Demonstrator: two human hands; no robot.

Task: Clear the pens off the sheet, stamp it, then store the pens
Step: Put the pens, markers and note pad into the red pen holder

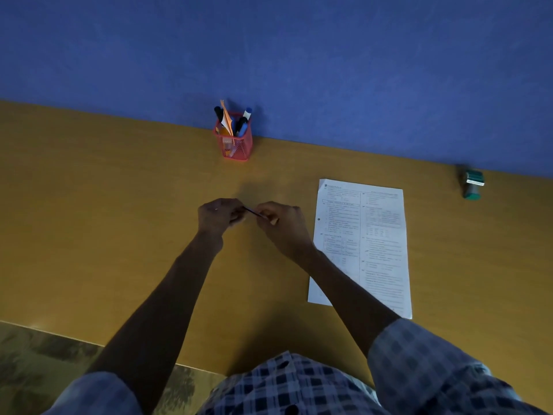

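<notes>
A dark thin pen (253, 212) spans the gap between my two hands above the desk. My left hand (220, 215) is closed around its left end and my right hand (281, 224) pinches its right end. How many pens the hands hold is hidden by the fingers. The printed white sheet (380, 235) lies flat to the right of my hands, with my right forearm crossing its lower left corner. No pen shows on the sheet. A green stamp (472, 184) stands at the far right near the wall. A red mesh pen holder (235, 142) with several markers stands at the back.
The brown desk (119, 220) ends at a blue wall (299, 55) behind the holder and stamp. Its front edge runs along the lower left, with patterned floor (45, 363) below. My checked shirt fills the bottom of the view.
</notes>
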